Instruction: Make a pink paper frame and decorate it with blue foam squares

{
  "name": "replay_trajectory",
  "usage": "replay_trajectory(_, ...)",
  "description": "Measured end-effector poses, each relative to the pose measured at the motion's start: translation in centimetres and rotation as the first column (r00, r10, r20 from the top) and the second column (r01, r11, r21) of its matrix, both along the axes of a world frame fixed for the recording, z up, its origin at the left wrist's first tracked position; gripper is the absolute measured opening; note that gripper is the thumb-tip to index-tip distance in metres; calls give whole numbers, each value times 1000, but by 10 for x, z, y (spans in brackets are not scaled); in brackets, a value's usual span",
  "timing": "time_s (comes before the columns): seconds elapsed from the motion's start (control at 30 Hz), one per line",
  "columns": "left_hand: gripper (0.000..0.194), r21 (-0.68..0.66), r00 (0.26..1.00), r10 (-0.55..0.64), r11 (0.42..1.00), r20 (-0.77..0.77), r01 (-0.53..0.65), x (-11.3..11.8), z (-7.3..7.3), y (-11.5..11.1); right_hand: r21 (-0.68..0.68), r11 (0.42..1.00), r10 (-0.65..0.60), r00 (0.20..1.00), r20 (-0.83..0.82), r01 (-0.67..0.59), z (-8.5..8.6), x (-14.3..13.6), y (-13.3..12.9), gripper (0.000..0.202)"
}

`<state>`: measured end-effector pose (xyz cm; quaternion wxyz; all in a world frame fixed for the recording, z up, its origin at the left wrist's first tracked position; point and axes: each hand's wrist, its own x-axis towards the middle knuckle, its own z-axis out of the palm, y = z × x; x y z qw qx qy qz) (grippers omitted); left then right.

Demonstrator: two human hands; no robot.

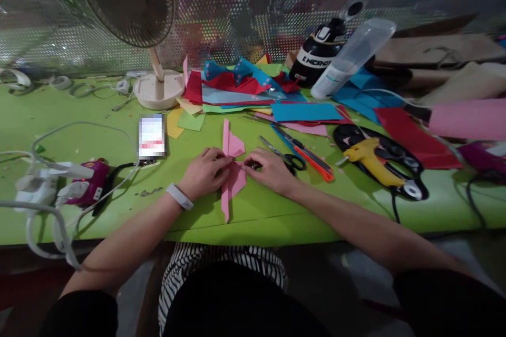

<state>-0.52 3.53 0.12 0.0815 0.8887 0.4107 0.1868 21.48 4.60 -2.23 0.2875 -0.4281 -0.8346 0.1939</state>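
A folded pink paper piece (236, 189) lies on the green tabletop, with a long narrow strip along its left side and wing-like flaps to the right. My left hand (207, 169), a pale band on its wrist, has its fingers closed on the middle of the strip. From the other side my right hand (272, 168) pinches the paper near its centre, thumb and fingertips together. Both sets of fingertips nearly meet and hide the paper's middle. Just beyond my right hand are scissors (290, 160) and a red box cutter (310, 159).
A yellow glue gun (373, 166) rests on a black holder at right. Coloured paper sheets (304, 111), a black bottle (316, 58) and a clear bottle (353, 58) stand behind. At left are a fan (158, 89), a phone (152, 136) and a purple power strip (93, 184) with cables.
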Motion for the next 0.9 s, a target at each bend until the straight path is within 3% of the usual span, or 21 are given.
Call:
replay_trajectory(0.3,30,8,1000,7,1000,4,-7,1,1,-3,126,992,1,998,61,-9,3,0,-3,33)
replay_trajectory(0.9,33,-100,999,29,994,-29,-32,1,7,-7,105,994,22,996,87,-31,-3,1,-6,26)
